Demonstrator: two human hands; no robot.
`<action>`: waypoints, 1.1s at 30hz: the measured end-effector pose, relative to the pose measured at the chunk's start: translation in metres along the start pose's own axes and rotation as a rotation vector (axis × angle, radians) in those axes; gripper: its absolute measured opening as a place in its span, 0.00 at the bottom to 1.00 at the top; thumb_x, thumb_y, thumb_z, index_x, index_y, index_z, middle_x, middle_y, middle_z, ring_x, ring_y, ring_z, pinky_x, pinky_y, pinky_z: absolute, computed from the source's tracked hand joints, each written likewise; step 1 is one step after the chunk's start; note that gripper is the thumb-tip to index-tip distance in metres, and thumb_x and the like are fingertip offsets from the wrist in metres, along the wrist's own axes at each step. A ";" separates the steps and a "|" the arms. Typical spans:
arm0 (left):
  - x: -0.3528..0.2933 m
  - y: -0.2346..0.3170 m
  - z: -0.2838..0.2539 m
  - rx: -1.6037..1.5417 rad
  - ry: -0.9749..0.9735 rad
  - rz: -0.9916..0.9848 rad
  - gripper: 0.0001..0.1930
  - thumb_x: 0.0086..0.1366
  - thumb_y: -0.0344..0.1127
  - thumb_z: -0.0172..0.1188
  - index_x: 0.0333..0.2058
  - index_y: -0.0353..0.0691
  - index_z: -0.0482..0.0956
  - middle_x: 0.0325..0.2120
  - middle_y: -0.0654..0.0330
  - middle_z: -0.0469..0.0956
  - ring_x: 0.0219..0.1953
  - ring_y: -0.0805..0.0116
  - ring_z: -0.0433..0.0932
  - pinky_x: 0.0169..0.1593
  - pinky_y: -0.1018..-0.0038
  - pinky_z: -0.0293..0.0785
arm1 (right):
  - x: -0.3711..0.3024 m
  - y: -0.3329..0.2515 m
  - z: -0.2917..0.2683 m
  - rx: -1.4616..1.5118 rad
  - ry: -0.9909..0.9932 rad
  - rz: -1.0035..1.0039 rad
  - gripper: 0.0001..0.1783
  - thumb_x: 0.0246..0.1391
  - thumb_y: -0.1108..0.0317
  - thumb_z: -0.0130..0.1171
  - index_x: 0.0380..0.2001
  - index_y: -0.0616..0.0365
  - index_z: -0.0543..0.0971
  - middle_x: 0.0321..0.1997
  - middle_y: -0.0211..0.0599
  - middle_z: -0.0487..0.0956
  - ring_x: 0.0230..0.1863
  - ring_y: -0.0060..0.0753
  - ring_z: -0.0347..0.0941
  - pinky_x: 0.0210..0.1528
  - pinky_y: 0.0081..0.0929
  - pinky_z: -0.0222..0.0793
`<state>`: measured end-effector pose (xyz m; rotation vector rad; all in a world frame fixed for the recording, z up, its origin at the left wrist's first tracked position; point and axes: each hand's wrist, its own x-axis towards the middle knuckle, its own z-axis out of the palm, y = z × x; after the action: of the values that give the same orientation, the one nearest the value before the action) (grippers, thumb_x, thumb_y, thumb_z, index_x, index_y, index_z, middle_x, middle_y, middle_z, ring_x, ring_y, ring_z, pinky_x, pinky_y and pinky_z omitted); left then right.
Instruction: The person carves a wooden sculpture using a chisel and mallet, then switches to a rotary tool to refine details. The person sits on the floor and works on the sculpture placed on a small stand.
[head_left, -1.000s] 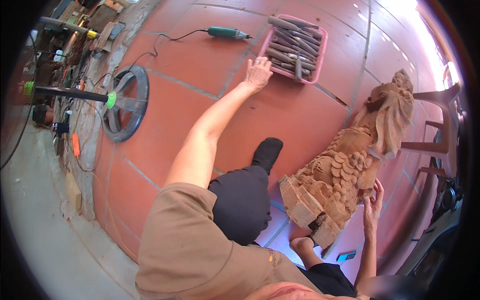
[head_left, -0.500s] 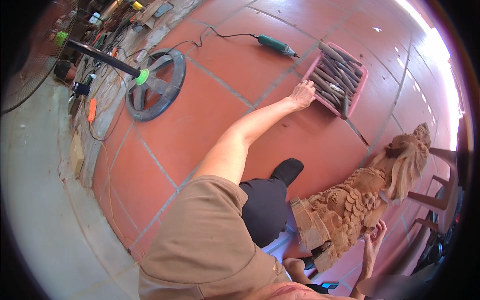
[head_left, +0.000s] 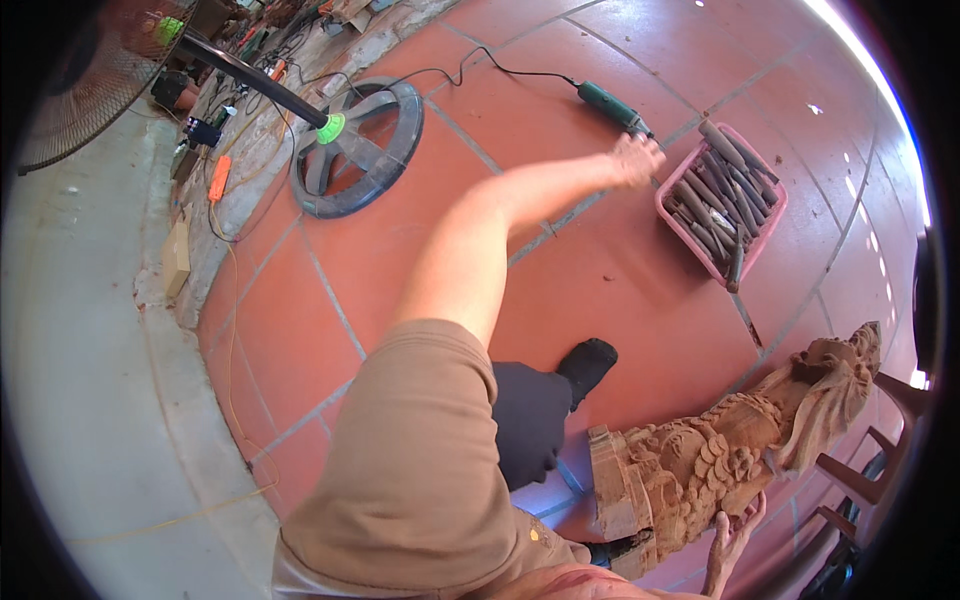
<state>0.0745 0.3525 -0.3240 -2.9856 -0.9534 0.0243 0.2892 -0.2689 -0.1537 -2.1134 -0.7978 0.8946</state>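
Note:
My left arm stretches forward across the floor. My left hand [head_left: 637,161] hovers with nothing in it near the tip of a green corded power tool [head_left: 608,105], its fingers extended and slightly blurred. Just right of it sits a pink plastic basket [head_left: 697,254] filled with several dark, stick-like carving tools [head_left: 722,195]. At lower right a carved brown wooden statue [head_left: 705,455] lies slanted beside my leg. Against its near side rests my right hand [head_left: 733,538], fingers spread; whether it bears any weight cannot be seen.
A standing fan's round black base [head_left: 400,150] stands at left on the red tile floor [head_left: 450,270]. The tool's cord runs past it toward clutter along a ledge. An orange power strip [head_left: 220,178] lies there. A brown plastic chair [head_left: 865,480] is at far right.
My left hand has left the basket's edge and moved leftward to the green power tool's tip. The view has shifted. My right hand stays at the statue.

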 end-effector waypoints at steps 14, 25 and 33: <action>0.052 -0.132 0.011 0.153 -0.099 -0.169 0.29 0.60 0.24 0.54 0.61 0.45 0.67 0.55 0.49 0.73 0.60 0.43 0.69 0.58 0.46 0.69 | -0.004 0.030 0.007 -0.310 0.151 -0.092 0.57 0.57 0.31 0.55 0.72 0.63 0.51 0.74 0.50 0.56 0.73 0.48 0.55 0.73 0.41 0.50; 0.100 -0.137 0.078 0.148 -0.039 -0.278 0.23 0.62 0.29 0.57 0.57 0.48 0.71 0.56 0.54 0.73 0.63 0.48 0.68 0.60 0.38 0.59 | -0.004 0.051 0.003 -0.346 0.156 -0.060 0.64 0.50 0.21 0.52 0.72 0.65 0.50 0.73 0.53 0.57 0.73 0.49 0.53 0.74 0.44 0.46; 0.031 -0.118 0.063 0.027 -0.016 -0.218 0.22 0.52 0.34 0.63 0.47 0.40 0.72 0.45 0.42 0.79 0.51 0.42 0.77 0.53 0.47 0.69 | 0.001 0.039 0.007 -0.328 0.169 -0.082 0.66 0.48 0.20 0.53 0.72 0.62 0.49 0.67 0.53 0.62 0.67 0.51 0.61 0.69 0.45 0.53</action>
<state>0.0302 0.4666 -0.3861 -2.8434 -1.2634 0.0595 0.2949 -0.2878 -0.1879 -2.3806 -0.9876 0.5617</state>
